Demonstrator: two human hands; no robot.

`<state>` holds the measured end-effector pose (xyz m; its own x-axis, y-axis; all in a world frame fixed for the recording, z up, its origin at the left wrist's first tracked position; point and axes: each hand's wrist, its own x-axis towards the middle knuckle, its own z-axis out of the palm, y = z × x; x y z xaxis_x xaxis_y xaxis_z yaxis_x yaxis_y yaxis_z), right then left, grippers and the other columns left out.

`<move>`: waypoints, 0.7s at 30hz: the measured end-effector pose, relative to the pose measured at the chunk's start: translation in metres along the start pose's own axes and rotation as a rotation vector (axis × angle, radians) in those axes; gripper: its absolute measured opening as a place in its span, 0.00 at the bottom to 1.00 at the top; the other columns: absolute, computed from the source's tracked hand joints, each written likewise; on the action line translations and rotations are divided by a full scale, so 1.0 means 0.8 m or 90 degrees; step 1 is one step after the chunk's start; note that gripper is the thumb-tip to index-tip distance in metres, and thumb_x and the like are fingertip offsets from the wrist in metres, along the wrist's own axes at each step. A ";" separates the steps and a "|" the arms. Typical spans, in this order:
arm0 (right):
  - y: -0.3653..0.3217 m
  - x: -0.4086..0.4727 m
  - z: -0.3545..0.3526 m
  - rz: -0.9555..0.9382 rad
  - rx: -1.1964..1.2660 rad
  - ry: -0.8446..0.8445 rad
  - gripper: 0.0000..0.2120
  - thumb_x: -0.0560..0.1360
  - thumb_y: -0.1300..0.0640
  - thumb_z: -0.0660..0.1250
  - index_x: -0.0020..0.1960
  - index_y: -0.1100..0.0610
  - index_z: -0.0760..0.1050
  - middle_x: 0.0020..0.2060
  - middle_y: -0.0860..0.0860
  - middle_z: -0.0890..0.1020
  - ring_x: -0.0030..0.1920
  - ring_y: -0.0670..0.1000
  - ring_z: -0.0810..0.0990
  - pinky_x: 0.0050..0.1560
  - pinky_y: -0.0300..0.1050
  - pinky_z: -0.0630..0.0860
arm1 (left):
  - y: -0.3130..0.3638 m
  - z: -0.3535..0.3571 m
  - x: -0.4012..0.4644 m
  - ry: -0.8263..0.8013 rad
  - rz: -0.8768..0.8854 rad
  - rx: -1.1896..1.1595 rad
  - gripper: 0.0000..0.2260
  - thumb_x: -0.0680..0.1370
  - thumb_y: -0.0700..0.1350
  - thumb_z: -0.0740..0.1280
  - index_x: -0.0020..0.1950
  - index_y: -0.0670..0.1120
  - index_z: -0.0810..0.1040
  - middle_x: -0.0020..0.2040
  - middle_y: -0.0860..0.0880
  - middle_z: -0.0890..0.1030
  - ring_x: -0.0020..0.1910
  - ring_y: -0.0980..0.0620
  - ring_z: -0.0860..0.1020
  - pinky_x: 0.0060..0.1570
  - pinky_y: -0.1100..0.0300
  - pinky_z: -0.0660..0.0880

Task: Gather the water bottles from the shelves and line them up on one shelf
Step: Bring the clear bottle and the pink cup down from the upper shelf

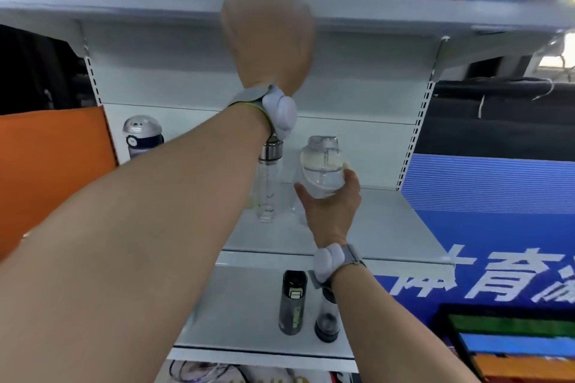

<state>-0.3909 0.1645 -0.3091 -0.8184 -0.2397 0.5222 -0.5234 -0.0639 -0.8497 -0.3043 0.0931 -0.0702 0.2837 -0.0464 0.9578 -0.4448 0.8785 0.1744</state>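
We judge the clear bottle [322, 169] light, rigid and a little slippery, best held around its body. Our right hand [331, 207] cups it from below, at 5 o'clock of the frame centre, above the middle shelf [389, 221]. Our left hand [267, 37] reaches up at 12 o'clock; its fingers are hidden.

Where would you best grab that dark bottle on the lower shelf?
Probably round the middle of the dark bottle, coming from the front. It stands upright near the shelf's front edge, with a black-capped bottle close on its right.
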 end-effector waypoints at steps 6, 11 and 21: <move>0.049 -0.004 0.045 0.057 -0.035 -0.012 0.45 0.59 0.43 0.82 0.68 0.54 0.63 0.64 0.51 0.71 0.65 0.54 0.67 0.66 0.55 0.70 | -0.007 0.007 -0.004 0.001 0.001 0.001 0.09 0.72 0.49 0.68 0.46 0.45 0.82 0.47 0.42 0.78 0.48 0.41 0.76 0.50 0.46 0.71; 0.059 -0.004 0.064 0.092 -0.014 -0.031 0.47 0.59 0.45 0.82 0.70 0.54 0.61 0.66 0.52 0.69 0.68 0.55 0.68 0.68 0.53 0.69 | -0.011 0.010 -0.005 -0.007 -0.006 0.008 0.09 0.72 0.49 0.68 0.46 0.45 0.82 0.48 0.41 0.79 0.49 0.39 0.76 0.52 0.44 0.71; 0.050 -0.007 0.035 0.018 -0.135 -0.087 0.52 0.60 0.35 0.77 0.73 0.59 0.59 0.74 0.57 0.61 0.73 0.58 0.63 0.66 0.55 0.72 | -0.008 0.003 -0.005 -0.053 0.008 0.045 0.10 0.74 0.51 0.66 0.47 0.46 0.81 0.50 0.42 0.78 0.50 0.39 0.75 0.54 0.46 0.70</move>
<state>-0.4004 0.1363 -0.3481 -0.8018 -0.3676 0.4711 -0.5501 0.1463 -0.8222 -0.3047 0.0864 -0.0747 0.2079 -0.0771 0.9751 -0.5075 0.8437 0.1749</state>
